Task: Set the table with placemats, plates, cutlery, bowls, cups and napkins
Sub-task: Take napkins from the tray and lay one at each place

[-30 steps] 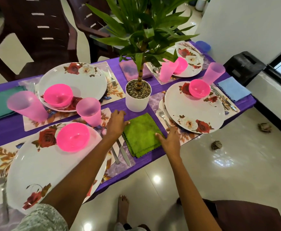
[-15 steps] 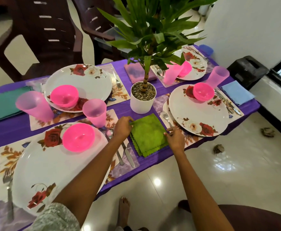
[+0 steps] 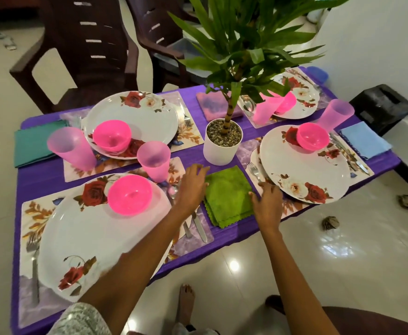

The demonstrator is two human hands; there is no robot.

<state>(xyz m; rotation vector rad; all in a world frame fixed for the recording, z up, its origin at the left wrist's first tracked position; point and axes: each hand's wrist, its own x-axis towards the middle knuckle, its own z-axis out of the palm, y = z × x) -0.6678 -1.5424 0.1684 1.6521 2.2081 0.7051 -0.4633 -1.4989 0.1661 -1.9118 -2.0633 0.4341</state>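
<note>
- Since a second ago the hands have drawn in on the green napkin: the left hand has slid from the far left corner down along the left edge, and the right hand has moved from the near right corner up the right edge.
- The napkin lies flat on the purple tablecloth, folded with scalloped near edges, between the two hands, just in front of the white plant pot.
- Left hand: fingers spread and fairly straight, fingertips reaching over the napkin's far left corner, palm over the spoon and knife on the near placemat. It grips nothing.
- Right hand: fingers extended, lying along the napkin's right edge, touching it, knuckles close to the rim of the right plate and the fork. Nothing is held here either.
- Both forearms reach in from the near edge, the left one crossing over the near plate.
- That plate carries a pink bowl; a pink cup stands just behind it.
- Teal napkin far left, blue napkin far right.
</note>
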